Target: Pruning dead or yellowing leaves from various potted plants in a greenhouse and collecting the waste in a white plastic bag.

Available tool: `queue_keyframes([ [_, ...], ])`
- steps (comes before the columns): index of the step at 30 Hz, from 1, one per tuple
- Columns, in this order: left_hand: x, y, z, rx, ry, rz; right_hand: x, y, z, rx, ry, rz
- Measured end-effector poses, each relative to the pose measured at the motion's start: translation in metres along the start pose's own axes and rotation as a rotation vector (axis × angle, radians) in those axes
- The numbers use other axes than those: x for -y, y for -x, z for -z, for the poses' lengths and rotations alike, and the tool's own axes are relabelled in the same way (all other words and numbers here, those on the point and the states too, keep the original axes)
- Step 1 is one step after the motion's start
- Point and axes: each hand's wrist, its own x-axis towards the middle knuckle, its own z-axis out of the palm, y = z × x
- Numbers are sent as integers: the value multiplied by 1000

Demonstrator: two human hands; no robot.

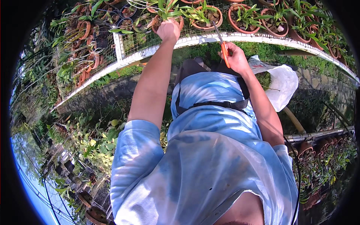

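My right hand [236,57] is closed around the orange handles of a pair of scissors [224,53]. Their blades point up over the white bench edge to the rim of a clay pot [218,24] with a green strap-leaved plant [201,15]. Further left, my left hand [169,29] reaches over another clay pot [181,24], at the base of a leafy plant [166,11]. Its fingers are curled and mostly hidden, so whether they grip anything cannot be told.
The pots stand on a wire mesh bench with a white frame [197,40]. More potted plants [244,18] line both sides. A white sack [284,84] holding green plant matter is beside my right forearm. A stone edging [312,80] runs behind it.
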Motion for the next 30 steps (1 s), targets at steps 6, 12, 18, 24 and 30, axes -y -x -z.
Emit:
queue_keyframes([
  [6,-41,24,14,71,-830,-284,-4,-7,-3,15,-48,-14],
  [12,-38,28,14,5,-550,-236,-3,-13,-6,12,-157,-30],
  [18,-40,55,19,-16,-326,-331,-8,-18,-7,-15,-85,-72],
  [24,-43,65,19,34,-41,-103,-18,-21,-6,34,5,8],
  [30,-41,55,30,44,-14,47,-20,-19,-10,37,-38,-17],
])
